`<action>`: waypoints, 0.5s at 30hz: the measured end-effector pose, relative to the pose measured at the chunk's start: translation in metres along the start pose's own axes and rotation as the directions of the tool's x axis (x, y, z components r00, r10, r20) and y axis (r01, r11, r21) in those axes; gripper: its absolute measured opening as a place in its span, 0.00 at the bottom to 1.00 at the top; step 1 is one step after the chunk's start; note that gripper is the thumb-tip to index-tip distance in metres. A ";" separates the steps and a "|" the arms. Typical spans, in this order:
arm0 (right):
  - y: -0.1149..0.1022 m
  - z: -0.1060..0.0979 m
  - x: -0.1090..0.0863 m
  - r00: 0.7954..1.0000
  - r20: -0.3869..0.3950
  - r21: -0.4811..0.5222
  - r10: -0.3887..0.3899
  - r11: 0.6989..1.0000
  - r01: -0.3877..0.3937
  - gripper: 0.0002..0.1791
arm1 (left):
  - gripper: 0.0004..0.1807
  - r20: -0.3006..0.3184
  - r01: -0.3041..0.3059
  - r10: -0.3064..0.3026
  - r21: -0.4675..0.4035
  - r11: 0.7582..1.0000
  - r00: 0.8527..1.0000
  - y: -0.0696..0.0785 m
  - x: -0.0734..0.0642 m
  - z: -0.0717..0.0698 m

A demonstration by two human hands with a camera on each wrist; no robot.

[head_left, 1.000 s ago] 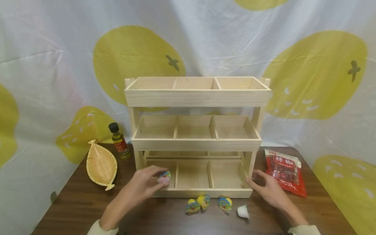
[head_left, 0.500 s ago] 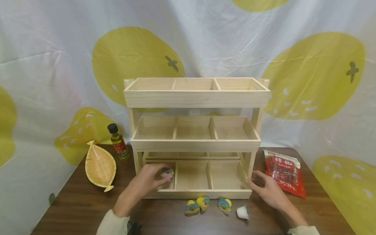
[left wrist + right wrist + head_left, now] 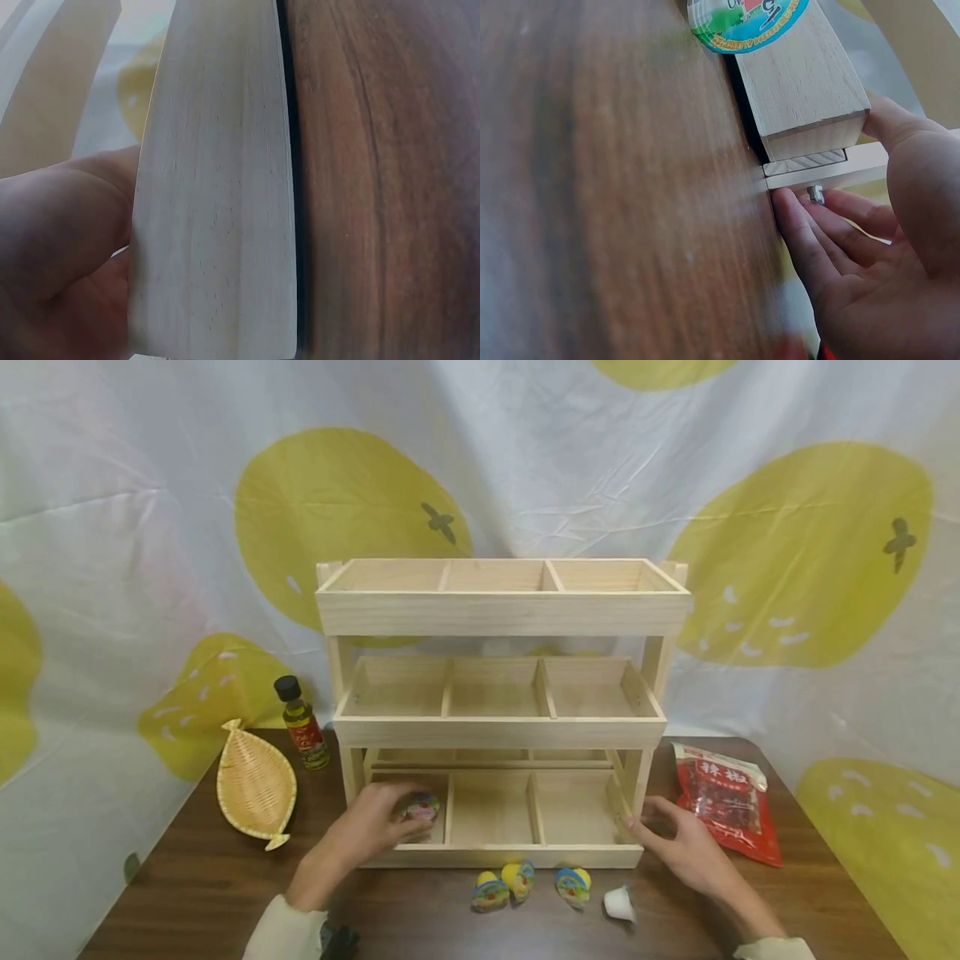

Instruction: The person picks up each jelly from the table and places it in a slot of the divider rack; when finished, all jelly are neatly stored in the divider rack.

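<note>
In the head view my left hand (image 3: 360, 827) holds a small jelly cup (image 3: 422, 807) with a pink-patterned lid inside the bottom left compartment of the wooden rack (image 3: 502, 735). The rack's front board (image 3: 214, 187) covers part of this hand in the left wrist view, and the cup is hidden there. At the bottom tier's right end, my right hand (image 3: 686, 843) grips the side board, its thumb over the edge and its fingers (image 3: 810, 251) against the outer face. Several more jelly cups (image 3: 491, 892) lie before the rack, including a white-sided one (image 3: 619, 903) on its side.
Left of the rack are a woven leaf-shaped basket (image 3: 257, 785) and a black-capped bottle (image 3: 305, 727). A red and clear bag (image 3: 727, 802) lies to the right, near the right hand. A patterned cloth (image 3: 570, 460) hangs behind the dark wooden table (image 3: 420, 927).
My left hand has carried the jelly cup rightward, further into the bottom left compartment, then shifted slightly down and left. The right hand keeps its grip on the rack.
</note>
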State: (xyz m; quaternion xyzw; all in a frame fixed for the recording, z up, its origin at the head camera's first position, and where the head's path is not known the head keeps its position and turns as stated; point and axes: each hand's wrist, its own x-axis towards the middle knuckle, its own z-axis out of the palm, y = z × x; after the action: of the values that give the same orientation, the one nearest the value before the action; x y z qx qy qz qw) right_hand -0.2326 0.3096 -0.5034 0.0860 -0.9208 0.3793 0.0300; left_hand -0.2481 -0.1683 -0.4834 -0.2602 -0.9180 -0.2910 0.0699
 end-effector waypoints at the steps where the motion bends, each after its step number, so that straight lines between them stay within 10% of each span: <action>1: 0.000 0.000 0.000 1.000 -0.001 -0.004 0.000 1.000 0.000 0.25 | 0.20 0.005 -0.002 0.002 -0.004 1.000 1.000 -0.001 0.000 0.000; 15: 0.001 0.001 0.001 1.000 0.003 0.007 0.004 1.000 -0.004 0.23 | 0.17 0.068 -0.012 0.013 -0.018 1.000 0.998 -0.006 -0.001 -0.006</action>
State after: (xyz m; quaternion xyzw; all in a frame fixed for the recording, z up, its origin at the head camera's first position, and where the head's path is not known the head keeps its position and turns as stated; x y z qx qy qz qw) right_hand -0.2337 0.3102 -0.5047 0.0848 -0.9196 0.3826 0.0276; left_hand -0.2499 -0.1765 -0.4815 -0.2764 -0.9156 -0.2894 0.0382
